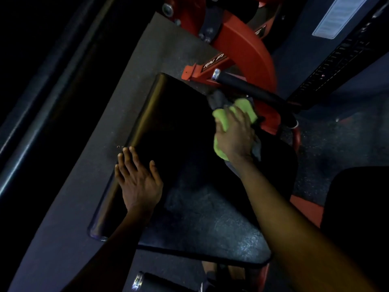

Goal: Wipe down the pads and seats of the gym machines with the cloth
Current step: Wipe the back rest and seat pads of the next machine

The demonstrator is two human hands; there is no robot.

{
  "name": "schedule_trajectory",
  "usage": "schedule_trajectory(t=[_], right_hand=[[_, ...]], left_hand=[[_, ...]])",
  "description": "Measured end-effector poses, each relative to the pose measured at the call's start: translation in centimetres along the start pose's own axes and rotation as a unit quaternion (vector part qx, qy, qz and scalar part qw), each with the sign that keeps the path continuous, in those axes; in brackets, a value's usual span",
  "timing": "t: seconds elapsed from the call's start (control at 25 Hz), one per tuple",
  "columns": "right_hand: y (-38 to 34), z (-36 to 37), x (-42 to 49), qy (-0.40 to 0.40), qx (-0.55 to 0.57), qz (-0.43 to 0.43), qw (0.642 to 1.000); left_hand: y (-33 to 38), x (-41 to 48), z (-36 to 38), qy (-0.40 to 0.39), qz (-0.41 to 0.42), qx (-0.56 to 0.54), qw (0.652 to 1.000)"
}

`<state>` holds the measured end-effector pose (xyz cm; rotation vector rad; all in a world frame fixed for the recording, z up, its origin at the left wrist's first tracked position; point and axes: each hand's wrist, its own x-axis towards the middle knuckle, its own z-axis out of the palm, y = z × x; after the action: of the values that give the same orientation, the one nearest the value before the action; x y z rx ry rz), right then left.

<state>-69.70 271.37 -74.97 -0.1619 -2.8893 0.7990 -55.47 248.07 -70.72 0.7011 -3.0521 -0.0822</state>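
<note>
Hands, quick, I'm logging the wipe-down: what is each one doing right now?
Left hand: open, fingers straight, resting on the edge of the seat pad.
Right hand: closed on the green cloth, pressing it against the seat pad.

Left grip [139, 182] lies flat, fingers spread, arm extended; right grip [233, 135] reaches further forward, fingers curled downward.

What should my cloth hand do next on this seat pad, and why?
Probably sweep the right hand with the green cloth across the seat pad toward the left hand. The cloth sits at the pad's far corner beside the black handle, and the left hand rests flat on the opposite edge, with broad pad surface between them.
</note>
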Motion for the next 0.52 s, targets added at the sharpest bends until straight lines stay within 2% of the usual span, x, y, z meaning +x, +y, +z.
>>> schedule_trajectory(t=[0.12, 0.28, 0.4, 0.52], right_hand=[[3.4, -1.1, -1.4, -0.01, 0.003, 0.104, 0.995], [-0.4, -0.6, 0.1, -0.023, -0.027, 0.169, 0.985], [-3.0, 0.2, 0.8, -0.041, -0.08, 0.079, 0.993], [-4.5, 0.0, -1.0, -0.064, -0.1, -0.08, 0.99]], left_hand=[[0.0, 0.0, -0.1, -0.013, 0.003, -0.007, 1.0], [-0.1, 0.1, -0.2, -0.017, 0.003, -0.01, 1.0], [-0.1, 0.1, 0.0, -0.013, 0.002, -0.01, 1.0], [0.0, 0.1, -0.1, -0.004, 0.0, -0.011, 1.0]])
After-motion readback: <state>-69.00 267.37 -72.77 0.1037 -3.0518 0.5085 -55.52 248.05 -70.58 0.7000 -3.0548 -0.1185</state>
